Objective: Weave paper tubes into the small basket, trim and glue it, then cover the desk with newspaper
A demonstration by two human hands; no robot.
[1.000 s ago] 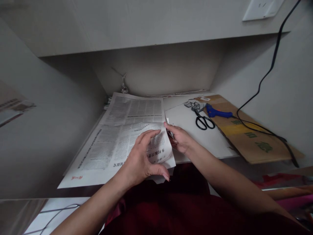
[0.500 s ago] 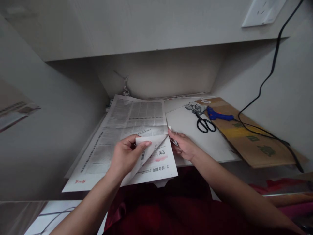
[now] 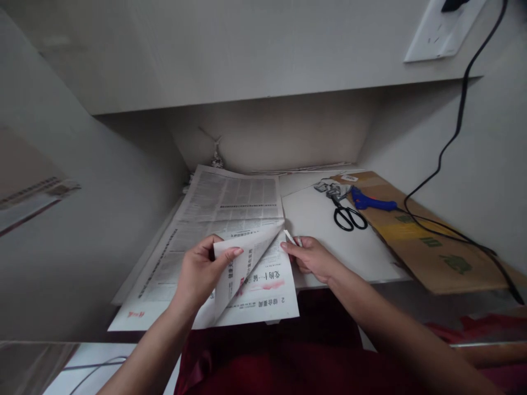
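Note:
A newspaper lies spread in front of me, its near right corner turned back toward the left. My left hand pinches that folded corner between thumb and fingers. Beside the newspaper's right edge, my right hand is closed on a narrow white strip, which looks like paper; the part inside the fingers is hidden. Black-handled scissors rest to the right, their blades partly over crumpled grey material.
A blue glue gun lies on flattened brown cardboard at the right. Its black cord runs up near a wall socket. A small wrapped item with thin stems stands at the back. An overhanging panel crosses above the work surface.
My left hand has drawn the newspaper corner further left and toward me, widening the fold. My right hand has come slightly down, off the fold's edge, and the white strip shows more.

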